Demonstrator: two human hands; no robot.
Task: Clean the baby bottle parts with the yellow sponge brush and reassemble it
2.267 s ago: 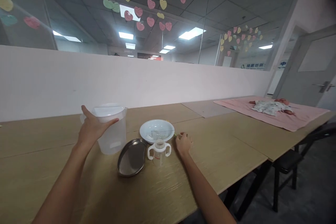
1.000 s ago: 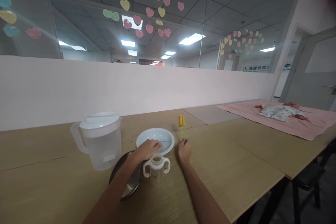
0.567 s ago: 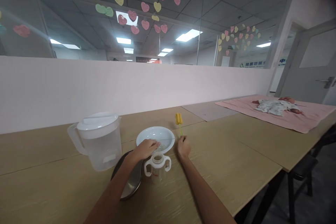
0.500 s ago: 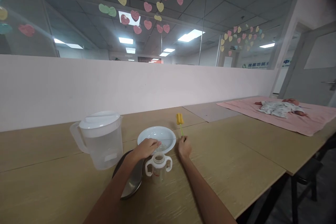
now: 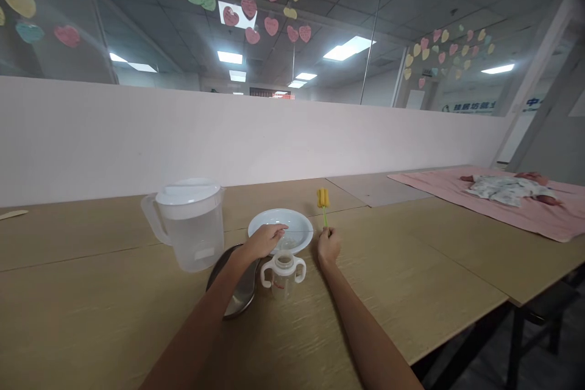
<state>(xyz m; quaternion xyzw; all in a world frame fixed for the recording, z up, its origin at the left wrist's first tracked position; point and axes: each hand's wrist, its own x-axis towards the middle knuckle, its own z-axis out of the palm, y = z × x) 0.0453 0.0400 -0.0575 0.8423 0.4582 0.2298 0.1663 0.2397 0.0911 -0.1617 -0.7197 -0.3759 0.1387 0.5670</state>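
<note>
My right hand (image 5: pixel 329 246) is closed around the green handle of a sponge bottle brush (image 5: pixel 323 198), its yellow head pointing up. Over the near left rim of a white bowl (image 5: pixel 261 219), my left hand (image 5: pixel 265 240) has its fingers stretched out. Something small and clear (image 5: pixel 287 244) lies in the bowl just below those fingers; its kind is hard to make out. A clear baby bottle (image 5: pixel 283 277) with two white handles stands upright and uncapped in front of the bowl. Beneath my left forearm, partly covered, is a metal kidney dish (image 5: pixel 244 298).
A lidded clear plastic pitcher (image 5: pixel 194 231) stands left of the bowl. Far right, a baby doll (image 5: pixel 498 189) in patterned clothes lies on a pink cloth (image 5: pixel 425 186). A flat wooden stick (image 5: pixel 13 214) is at the far left. The table's edge (image 5: pixel 461 336) runs along the right.
The camera view has shifted, so everything sits a little higher and further right. My left fingers look straighter above the clear thing. The brush stays upright in my right hand.
</note>
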